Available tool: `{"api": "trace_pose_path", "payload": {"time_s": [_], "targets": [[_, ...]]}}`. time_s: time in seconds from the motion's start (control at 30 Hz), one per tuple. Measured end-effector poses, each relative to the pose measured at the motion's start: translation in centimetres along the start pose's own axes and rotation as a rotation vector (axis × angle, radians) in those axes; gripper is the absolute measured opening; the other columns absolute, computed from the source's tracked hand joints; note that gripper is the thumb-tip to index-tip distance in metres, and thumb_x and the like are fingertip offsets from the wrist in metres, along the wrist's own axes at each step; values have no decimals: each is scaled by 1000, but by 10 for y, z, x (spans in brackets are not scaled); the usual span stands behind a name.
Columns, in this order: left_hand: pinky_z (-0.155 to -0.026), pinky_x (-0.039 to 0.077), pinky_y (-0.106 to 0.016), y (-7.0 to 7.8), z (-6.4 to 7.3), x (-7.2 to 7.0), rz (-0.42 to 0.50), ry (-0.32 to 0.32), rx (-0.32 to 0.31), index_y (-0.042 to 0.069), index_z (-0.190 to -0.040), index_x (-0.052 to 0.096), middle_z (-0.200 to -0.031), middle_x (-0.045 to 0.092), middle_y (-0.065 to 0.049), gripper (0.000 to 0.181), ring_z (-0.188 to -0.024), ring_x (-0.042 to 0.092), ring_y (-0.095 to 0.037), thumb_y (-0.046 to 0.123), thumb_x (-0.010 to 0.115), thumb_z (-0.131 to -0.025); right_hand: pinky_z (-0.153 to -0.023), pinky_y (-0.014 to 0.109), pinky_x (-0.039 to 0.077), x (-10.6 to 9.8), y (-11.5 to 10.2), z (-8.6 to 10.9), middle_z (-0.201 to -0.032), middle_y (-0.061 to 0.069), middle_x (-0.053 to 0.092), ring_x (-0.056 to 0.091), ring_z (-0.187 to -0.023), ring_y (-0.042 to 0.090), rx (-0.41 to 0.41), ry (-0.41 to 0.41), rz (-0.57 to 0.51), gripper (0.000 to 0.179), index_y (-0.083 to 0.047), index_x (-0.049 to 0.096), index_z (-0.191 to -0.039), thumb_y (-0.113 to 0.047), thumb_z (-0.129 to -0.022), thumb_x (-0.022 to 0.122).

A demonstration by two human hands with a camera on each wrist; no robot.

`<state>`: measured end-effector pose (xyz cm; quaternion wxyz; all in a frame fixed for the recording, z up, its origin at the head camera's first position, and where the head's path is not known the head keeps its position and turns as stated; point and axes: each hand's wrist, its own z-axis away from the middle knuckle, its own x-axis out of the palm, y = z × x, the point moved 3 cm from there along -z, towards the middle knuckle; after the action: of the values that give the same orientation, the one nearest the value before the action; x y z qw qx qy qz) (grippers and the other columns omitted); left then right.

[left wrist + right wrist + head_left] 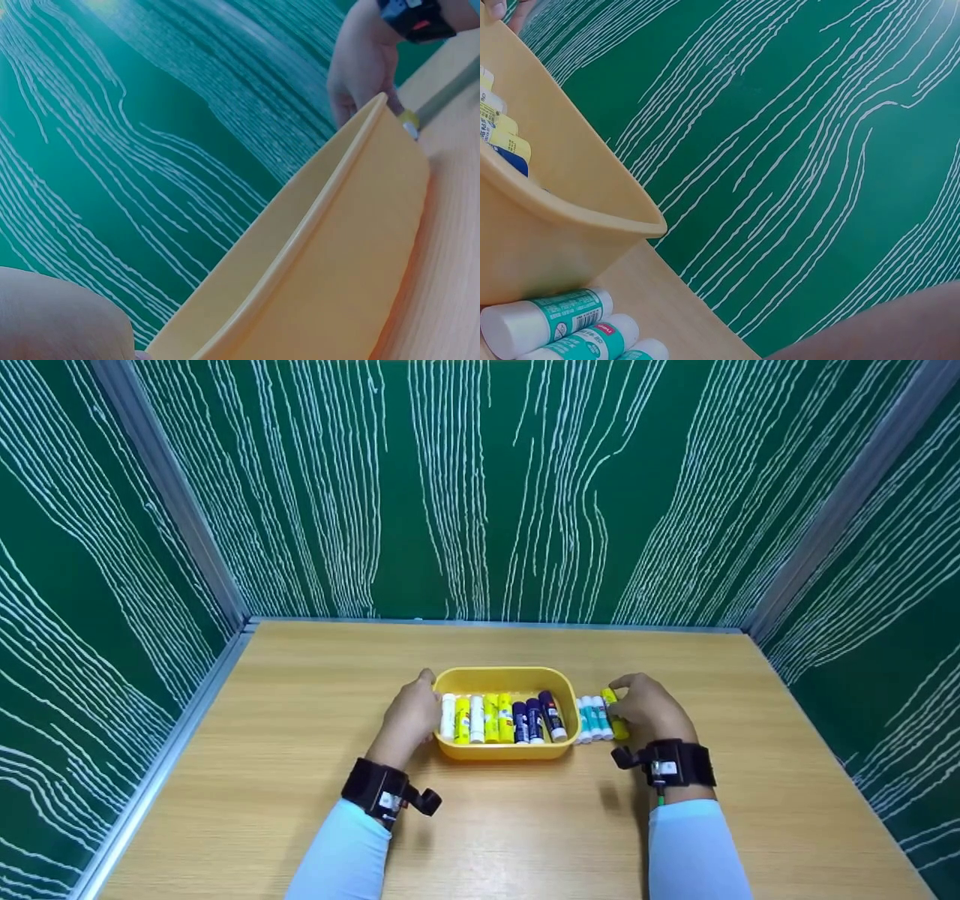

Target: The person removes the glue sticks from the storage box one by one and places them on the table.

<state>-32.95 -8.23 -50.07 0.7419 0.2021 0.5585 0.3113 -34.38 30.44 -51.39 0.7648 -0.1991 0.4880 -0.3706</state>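
Note:
A yellow plastic bin [517,752] stands on the table, with a row of white, yellow and dark purple glue sticks [491,720] inside. My left hand [411,711] grips the bin's left end at the rim. Against the bin's right side lie white-and-teal glue sticks [594,720], side by side on the table. Just right of them, my right hand [654,711] pinches a yellow glue stick [620,729], partly hidden by the fingers. In the right wrist view, the teal-labelled glue sticks [570,319] lie below the bin's wall [547,247].
The wooden table [510,832] stretches out around the bin. Green panels [510,510] with white wavy lines enclose its back and sides, joined by grey metal posts [172,495]. Black straps with small cameras [675,763] circle both wrists.

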Motion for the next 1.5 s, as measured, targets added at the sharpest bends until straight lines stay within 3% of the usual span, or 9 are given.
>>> {"api": "trace_pose_path", "payload": {"time_s": [0.13, 0.37, 0.57, 0.8, 1.0, 1.1, 1.27, 1.37, 1.5], "targets": [[-41, 48, -31, -1, 1, -1, -6, 4, 9, 21, -143, 31, -105, 58, -12, 41, -52, 59, -24, 23, 38, -102, -75, 37, 51, 2, 0, 1, -126, 13, 50, 53, -103, 33, 4, -1, -19, 52, -13, 46, -137, -8, -88, 63], [-38, 47, -31, -2, 1, -2, -51, 35, 93, 14, -131, 39, -81, 62, -13, 30, -44, 60, -24, 20, 38, -101, -79, 41, 48, 1, -1, 0, -130, 18, 49, 49, -104, 34, -61, 38, 72, 51, -7, 45, -137, -12, -90, 63], [-37, 47, -31, -2, 1, -2, -48, 39, 109, 13, -128, 40, -85, 61, -14, 28, -44, 59, -23, 19, 39, -101, -81, 44, 49, 2, 2, -1, -135, 17, 44, 46, -109, 35, -1, 23, -4, 56, -9, 40, -141, -12, -90, 63], [-37, 47, -31, -2, 1, -2, -36, 37, 102, 14, -130, 39, -88, 61, -14, 29, -45, 59, -24, 19, 39, -102, -85, 47, 48, 0, -1, 4, -134, 17, 45, 48, -109, 35, -2, 26, 16, 57, -10, 39, -141, -21, -90, 64], [-37, 47, -31, -2, 0, -2, -34, 29, 98, 13, -131, 39, -86, 61, -13, 30, -45, 60, -24, 19, 39, -102, -91, 60, 42, -5, -10, 16, -137, 16, 43, 45, -116, 34, 6, 116, 43, 54, -14, 36, -144, -28, -95, 57], [-37, 47, -31, -2, 0, -2, -32, 28, 95, 13, -131, 39, -87, 60, -13, 30, -45, 59, -24, 19, 38, -102, -87, 58, 45, -7, -23, 24, -131, 16, 47, 49, -111, 33, -41, 177, 84, 52, -16, 38, -143, -30, -96, 55], [-38, 47, -31, -3, 0, -2, -39, 29, 77, 15, -133, 38, -93, 60, -14, 32, -45, 60, -24, 20, 38, -102, -76, 42, 51, -3, -56, 39, -112, 15, 56, 56, -96, 30, -246, 236, 223, 53, -9, 43, -139, -30, -93, 60], [-38, 48, -31, -2, 0, -1, -36, 25, 67, 16, -134, 37, -97, 59, -15, 33, -46, 60, -24, 20, 38, -102, -70, 37, 52, 7, -73, 47, -107, 14, 58, 59, -90, 28, -295, 247, 277, 52, -9, 45, -138, -29, -92, 60], [-39, 48, -31, -2, -1, -1, -22, 15, 60, 16, -137, 36, -100, 58, -15, 35, -48, 60, -24, 20, 38, -102, -74, 42, 53, 26, -89, 54, -112, 15, 59, 60, -95, 30, -328, 253, 316, 49, -11, 47, -137, -26, -92, 60]]}}
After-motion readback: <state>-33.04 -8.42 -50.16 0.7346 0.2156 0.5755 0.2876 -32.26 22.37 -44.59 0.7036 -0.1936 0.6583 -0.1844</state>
